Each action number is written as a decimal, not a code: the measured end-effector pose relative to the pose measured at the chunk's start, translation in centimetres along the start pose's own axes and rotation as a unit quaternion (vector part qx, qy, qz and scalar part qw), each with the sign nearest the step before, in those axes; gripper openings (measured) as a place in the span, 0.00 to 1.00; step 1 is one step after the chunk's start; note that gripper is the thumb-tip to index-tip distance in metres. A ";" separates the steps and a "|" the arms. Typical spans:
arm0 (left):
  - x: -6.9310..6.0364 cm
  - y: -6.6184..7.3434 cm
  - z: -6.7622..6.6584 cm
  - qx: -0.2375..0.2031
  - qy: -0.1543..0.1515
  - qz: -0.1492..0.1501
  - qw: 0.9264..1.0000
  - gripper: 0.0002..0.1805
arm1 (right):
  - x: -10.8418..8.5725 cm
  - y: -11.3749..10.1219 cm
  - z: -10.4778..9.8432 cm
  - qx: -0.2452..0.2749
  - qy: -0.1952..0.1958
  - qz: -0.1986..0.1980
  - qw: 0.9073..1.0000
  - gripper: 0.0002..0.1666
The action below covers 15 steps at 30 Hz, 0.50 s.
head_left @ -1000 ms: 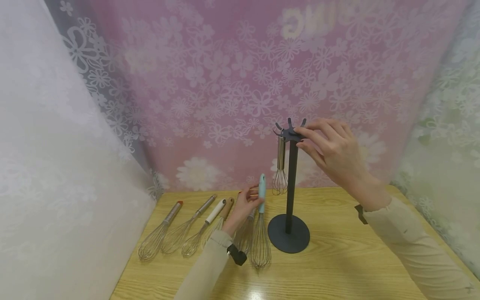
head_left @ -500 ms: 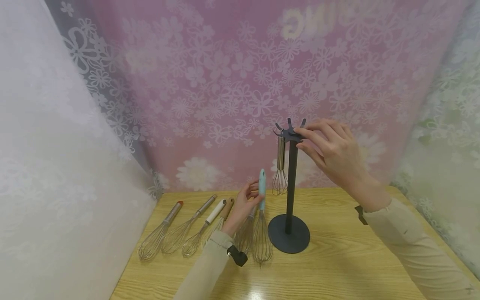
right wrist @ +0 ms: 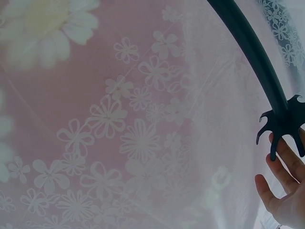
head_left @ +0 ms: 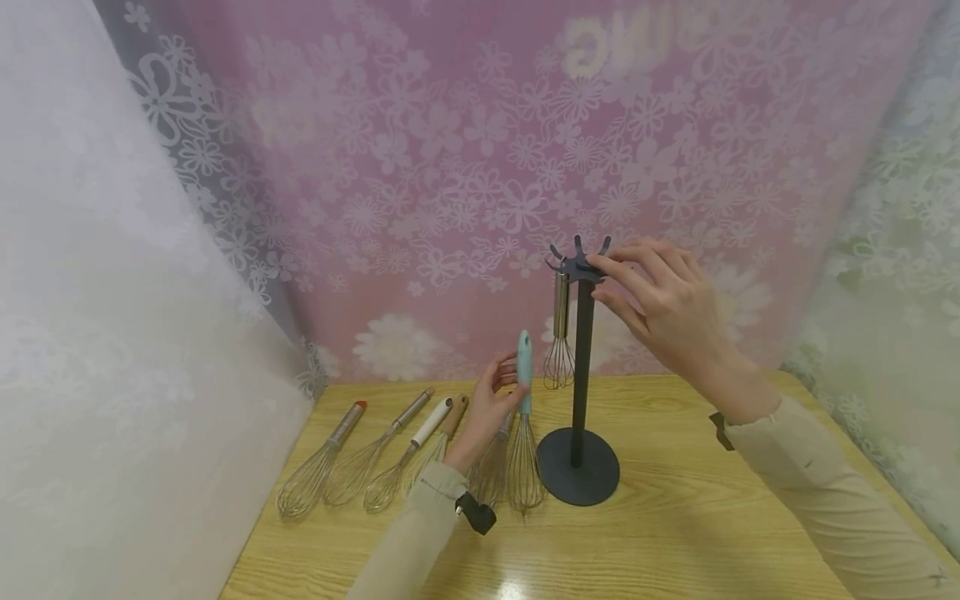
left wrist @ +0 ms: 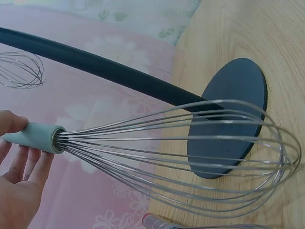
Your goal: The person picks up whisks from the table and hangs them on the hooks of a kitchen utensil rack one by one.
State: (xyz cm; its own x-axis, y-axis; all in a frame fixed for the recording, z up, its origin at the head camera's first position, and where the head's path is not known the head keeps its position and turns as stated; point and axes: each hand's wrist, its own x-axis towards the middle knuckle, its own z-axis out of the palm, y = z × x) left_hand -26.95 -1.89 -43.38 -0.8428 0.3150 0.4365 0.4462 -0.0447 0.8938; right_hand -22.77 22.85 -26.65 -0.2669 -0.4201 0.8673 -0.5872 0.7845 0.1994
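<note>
Upright beside the black stand (head_left: 581,367), a whisk with a light blue handle (head_left: 524,375) is pinched between thumb and fingers of my left hand (head_left: 483,417). In the left wrist view, its wire loops (left wrist: 181,148) pass in front of the stand's round base (left wrist: 238,86). My right hand (head_left: 667,304) holds the hooked top (head_left: 579,265) of the stand, with index finger above and thumb lower. The right wrist view has the hooks (right wrist: 281,121) against my fingers (right wrist: 286,157). A small metal whisk (head_left: 561,321) hangs from a left-side hook.
Several whisks lie in a row on the wooden table (head_left: 675,533): one red-tipped (head_left: 343,423), one all metal (head_left: 408,412), one white-handled (head_left: 431,423) and one wooden-handled (head_left: 452,417). Another whisk (head_left: 491,471) is partly behind my left hand. Flowered curtains (head_left: 420,183) surround the table.
My left hand has lifted the light blue whisk a little, its handle end now higher. The right hand stays at the stand's top, and the hanging whisk is in the same place.
</note>
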 end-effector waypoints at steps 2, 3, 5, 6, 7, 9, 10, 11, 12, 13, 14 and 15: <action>0.1 0.1 0.0 -0.004 0.004 -0.002 1.000 0.30 | 0.0 -0.1 0.1 0.005 0.009 0.001 1.000 0.32; 0.2 -0.3 0.1 -0.004 0.008 0.001 1.000 0.30 | 0.0 0.0 0.1 0.005 0.011 0.001 1.000 0.32; 0.5 -1.0 0.1 -0.002 0.017 0.003 1.000 0.30 | 0.0 -0.1 0.2 0.005 0.013 0.001 1.000 0.32; 0.5 -1.4 0.0 -0.003 0.020 0.002 1.000 0.30 | 0.0 -0.1 0.2 0.006 0.014 0.001 1.000 0.31; 0.6 -1.7 0.0 -0.003 0.023 0.003 1.000 0.30 | 0.0 -0.1 0.2 0.006 0.016 0.001 1.000 0.31; 0.8 -2.5 0.0 -0.002 0.029 0.008 1.000 0.30 | 0.0 -0.1 0.2 0.009 0.021 0.001 1.000 0.31; 0.8 -2.4 0.0 -0.004 0.030 0.007 1.000 0.30 | 0.1 -0.2 0.2 0.012 0.027 0.001 1.000 0.31; 0.8 -2.4 0.0 -0.006 0.031 0.009 0.999 0.30 | 0.1 -0.2 0.2 0.015 0.032 0.001 0.999 0.31; 0.8 -2.3 0.0 -0.007 0.031 0.011 0.999 0.30 | 0.1 -0.2 0.3 0.016 0.034 0.001 0.999 0.31; 0.9 -2.4 0.0 -0.008 0.032 0.015 0.999 0.30 | 0.1 -0.2 0.3 0.017 0.035 0.001 0.999 0.31; 0.9 -2.4 -0.1 -0.008 0.032 0.019 0.999 0.30 | 0.1 -0.2 0.2 0.016 0.033 0.002 0.999 0.31; 1.0 -2.4 -0.1 -0.009 0.033 0.024 0.999 0.30 | 0.1 -0.2 0.2 0.014 0.028 0.002 1.000 0.30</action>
State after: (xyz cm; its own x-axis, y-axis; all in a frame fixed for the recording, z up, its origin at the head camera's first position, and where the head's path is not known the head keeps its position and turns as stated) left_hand -28.85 -1.53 -45.08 -0.8388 0.2493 0.4840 0.4817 -0.0746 0.8732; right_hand -22.87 22.60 -26.72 -0.2267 -0.3904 0.8923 -0.6078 0.7726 0.1836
